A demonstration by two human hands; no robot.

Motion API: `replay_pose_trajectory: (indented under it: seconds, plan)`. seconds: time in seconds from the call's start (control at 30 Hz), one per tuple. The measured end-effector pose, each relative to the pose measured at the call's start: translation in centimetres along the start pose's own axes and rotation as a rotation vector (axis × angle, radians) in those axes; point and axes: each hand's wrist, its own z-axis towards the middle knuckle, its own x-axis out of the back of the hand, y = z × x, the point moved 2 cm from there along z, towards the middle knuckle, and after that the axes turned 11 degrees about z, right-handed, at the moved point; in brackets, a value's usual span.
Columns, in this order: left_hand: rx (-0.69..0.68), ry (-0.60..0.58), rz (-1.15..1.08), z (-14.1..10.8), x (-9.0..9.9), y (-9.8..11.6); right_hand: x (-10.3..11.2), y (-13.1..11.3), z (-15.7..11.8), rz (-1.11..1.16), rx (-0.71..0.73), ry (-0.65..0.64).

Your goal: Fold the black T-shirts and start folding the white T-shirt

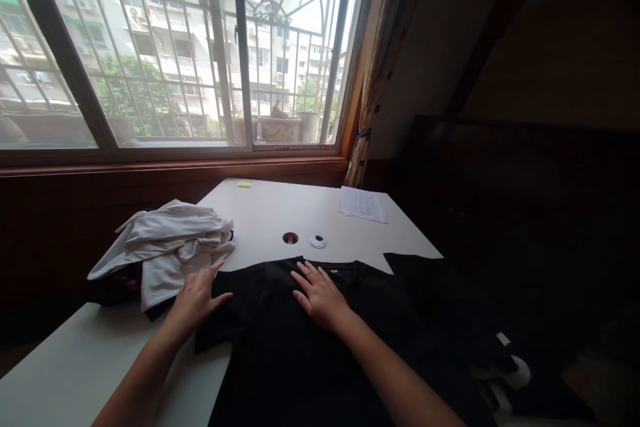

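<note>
A black T-shirt [300, 347] lies spread over the white table, its neckline toward the window and one sleeve out to the left. My right hand [320, 293] rests on it just below the collar, fingers spread. At the left sleeve's outer edge is my left hand [197, 297], thumb stretched apart from the fingers and nothing gripped. Just beyond that hand sits a crumpled heap of white clothing [170, 247], with dark cloth showing beneath it. More dark fabric [425, 287] lies to the right of the shirt, its outline hard to make out in shadow.
The white table [270, 213] has a round cable hole [291, 238] with a loose white grommet cover [318, 241] beside it. Printed sheets of paper [363, 205] lie at the back right, a yellow sticky note [245, 184] at the back left. A barred window [175, 47] stands behind.
</note>
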Motion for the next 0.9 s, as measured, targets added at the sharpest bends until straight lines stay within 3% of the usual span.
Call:
replay_pose_trajectory:
  seconds: [0.13, 0.27, 0.43, 0.67, 0.77, 0.9]
  plan:
    - [-0.021, -0.018, -0.106, 0.3, 0.2, 0.1, 0.0, 0.2, 0.4, -0.017, 0.005, -0.018]
    - [0.057, 0.012, -0.203, 0.5, 1.2, -0.1, 0.0, 0.4, 1.0, -0.032, -0.008, -0.028]
    - [0.039, 0.217, -0.178, 0.7, 2.3, -0.3, -0.1, 0.7, 1.4, -0.052, -0.015, -0.029]
    - [-0.011, 0.420, 0.060, 0.8, 3.3, -0.2, -0.5, 0.6, 1.7, -0.074, -0.034, -0.029]
    - [-0.110, 0.399, 0.064, 0.6, 3.5, 1.6, -0.7, 0.4, 1.7, -0.078, -0.049, -0.027]
    - [-0.413, 0.179, -0.013, -0.2, 2.5, 6.5, -0.7, -0.1, 1.6, -0.069, -0.051, -0.024]
